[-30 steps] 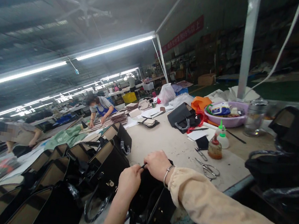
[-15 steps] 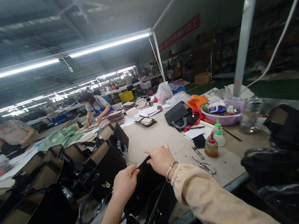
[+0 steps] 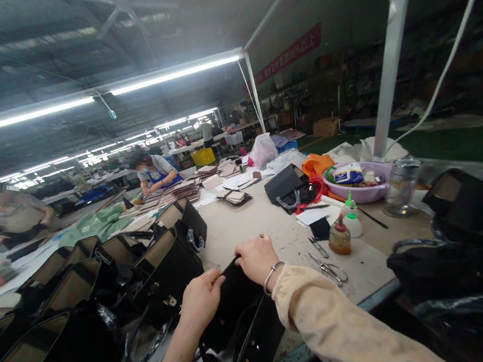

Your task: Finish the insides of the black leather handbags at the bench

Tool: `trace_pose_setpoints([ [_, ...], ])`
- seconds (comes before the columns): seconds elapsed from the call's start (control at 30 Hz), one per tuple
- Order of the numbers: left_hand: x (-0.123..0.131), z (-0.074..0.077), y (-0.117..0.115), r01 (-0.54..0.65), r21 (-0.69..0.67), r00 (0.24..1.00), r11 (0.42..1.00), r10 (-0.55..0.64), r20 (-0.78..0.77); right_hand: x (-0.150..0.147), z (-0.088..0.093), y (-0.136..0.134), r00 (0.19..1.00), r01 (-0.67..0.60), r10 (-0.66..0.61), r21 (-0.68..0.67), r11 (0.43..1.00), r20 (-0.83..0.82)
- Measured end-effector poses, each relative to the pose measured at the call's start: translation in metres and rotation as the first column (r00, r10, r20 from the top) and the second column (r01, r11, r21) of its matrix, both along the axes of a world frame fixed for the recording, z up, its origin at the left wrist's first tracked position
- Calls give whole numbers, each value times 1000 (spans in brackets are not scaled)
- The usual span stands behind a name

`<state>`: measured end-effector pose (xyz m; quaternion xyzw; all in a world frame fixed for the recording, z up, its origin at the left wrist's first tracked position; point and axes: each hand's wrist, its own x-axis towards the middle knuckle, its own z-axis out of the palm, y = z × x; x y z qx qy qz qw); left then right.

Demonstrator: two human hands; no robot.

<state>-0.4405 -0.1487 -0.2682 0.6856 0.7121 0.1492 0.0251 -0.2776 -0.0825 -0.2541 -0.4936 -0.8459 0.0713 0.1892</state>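
A black handbag [image 3: 228, 309] stands at the table's near edge, its upper rim between my hands. My left hand [image 3: 201, 297] is closed on the rim's left end, thumb on top. At the far end of the same rim, my right hand [image 3: 258, 258] is closed with its fingers bent over the edge; a metal bangle circles that wrist. The fingertips of both hands are partly hidden. Against the bag's right side leans a dark panel with small metal fittings [image 3: 253, 346]. Another black bag [image 3: 167, 270] with a gold-toned clasp and a wrapped handle stands just left of my left hand.
Several open black bags [image 3: 67, 282] crowd the left. Scissors [image 3: 329, 269], a glue bottle [image 3: 341, 237], a glass jar [image 3: 402, 187] and a purple basin [image 3: 358, 189] lie to the right. A black bag [image 3: 288, 188] stands farther back. Two co-workers sit at left.
My right hand's outstretched index finger has curled down onto the bag's rim. My left hand has stayed nearly in place. The nearer-centre co-worker's hands have come together.
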Motion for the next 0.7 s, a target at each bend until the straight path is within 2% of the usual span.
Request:
trace_pose_setpoints([
  [0.23, 4, 8, 3, -21, -64, 996, 998, 15, -91, -1, 5, -2, 1000, 10, -10, -20, 1000, 18],
  [0.4, 17, 16, 17, 37, -90, 992, 995, -48, -121, -4, 5, -1, 1000, 23, -23, -17, 1000, 13],
  [0.53, 24, 13, 27, 11, -86, 985, 996, -26, -169, 1, 3, -5, 1000, 18, -18, 0, 1000, -15],
  [0.7, 24, 6, 27, 9, -45, 987, 999, -16, -161, 12, 3, -13, 1000, 21, -19, 93, 995, -20],
])
